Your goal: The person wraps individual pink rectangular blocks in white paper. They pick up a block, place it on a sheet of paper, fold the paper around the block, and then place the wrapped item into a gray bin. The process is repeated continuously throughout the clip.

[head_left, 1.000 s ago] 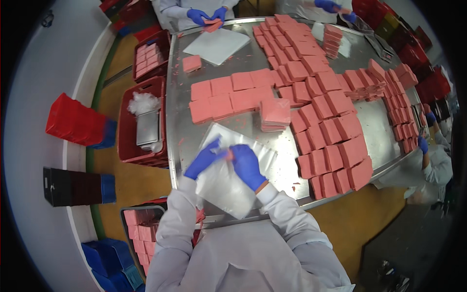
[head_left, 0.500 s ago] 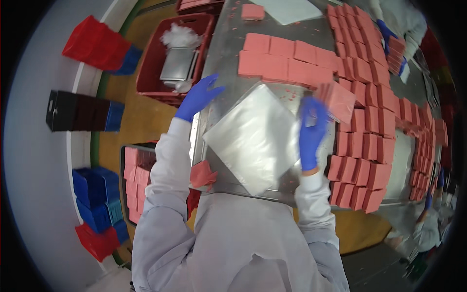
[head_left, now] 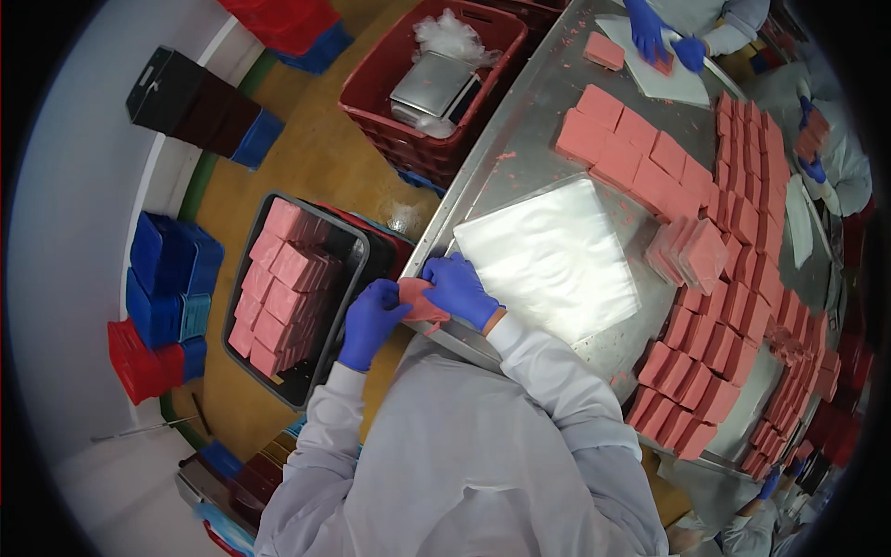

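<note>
At the table's near left corner, a limp, torn pink meat-like slice (head_left: 422,304) lies between my gloved hands. My left hand (head_left: 373,320) pinches its left edge, just off the table's rim. My right hand (head_left: 458,290) is closed on its other side, fingers curled over it. Right beside that hand is a stack of clear plastic sheets or bags (head_left: 557,260), flat on the metal table (head_left: 506,167). Farther right, a small fanned group of pink slices (head_left: 687,252) leans by the long rows of pink slice stacks (head_left: 701,362).
Left of the table stands a black crate (head_left: 357,269) with pink blocks. A red crate (head_left: 371,116) beyond it holds a metal scale (head_left: 436,82) and crumpled plastic. More pink blocks (head_left: 636,153) lie across the table. Co-workers' gloved hands (head_left: 650,32) work at the far side.
My view has turned left. My right hand has left the pink slices on the right and come to the torn slice. My left hand has come down to it, and both now grip it.
</note>
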`<state>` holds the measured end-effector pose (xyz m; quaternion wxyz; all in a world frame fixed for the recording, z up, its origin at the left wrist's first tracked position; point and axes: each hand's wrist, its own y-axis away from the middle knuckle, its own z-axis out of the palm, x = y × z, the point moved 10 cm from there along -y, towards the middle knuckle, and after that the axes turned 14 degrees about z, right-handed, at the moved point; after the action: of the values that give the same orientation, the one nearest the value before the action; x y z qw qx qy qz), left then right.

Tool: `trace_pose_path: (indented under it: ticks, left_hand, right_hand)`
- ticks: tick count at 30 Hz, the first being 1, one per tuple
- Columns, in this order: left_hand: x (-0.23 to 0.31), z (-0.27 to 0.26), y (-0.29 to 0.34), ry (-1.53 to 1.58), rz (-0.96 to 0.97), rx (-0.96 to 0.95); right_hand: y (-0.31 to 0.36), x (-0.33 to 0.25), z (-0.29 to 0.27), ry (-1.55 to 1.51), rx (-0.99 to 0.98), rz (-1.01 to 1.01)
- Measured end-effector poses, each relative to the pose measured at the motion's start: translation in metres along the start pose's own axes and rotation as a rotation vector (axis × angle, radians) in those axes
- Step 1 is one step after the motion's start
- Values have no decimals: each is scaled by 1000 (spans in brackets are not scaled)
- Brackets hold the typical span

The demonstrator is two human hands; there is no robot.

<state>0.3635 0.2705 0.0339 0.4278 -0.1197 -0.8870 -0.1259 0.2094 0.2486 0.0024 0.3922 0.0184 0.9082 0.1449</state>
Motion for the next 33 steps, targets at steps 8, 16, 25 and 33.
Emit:
trace_pose_path:
  ticks: [8, 16, 25, 33]
  left_hand:
    - [15, 3, -13, 693, -12, 137]
    - [68, 85, -47, 1140, -59, -49]
    - [92, 108, -63, 645, -38, -114]
    - [73, 96, -95, 665, -206, -52]
  right_hand:
    - [22, -16, -46, -451, -176, 107]
    - [35, 46, -129, -1098, 189, 244]
    - [-17, 270, -326, -1542, 891, 355]
    - [-89, 339, -367, -1296, 970, 291]
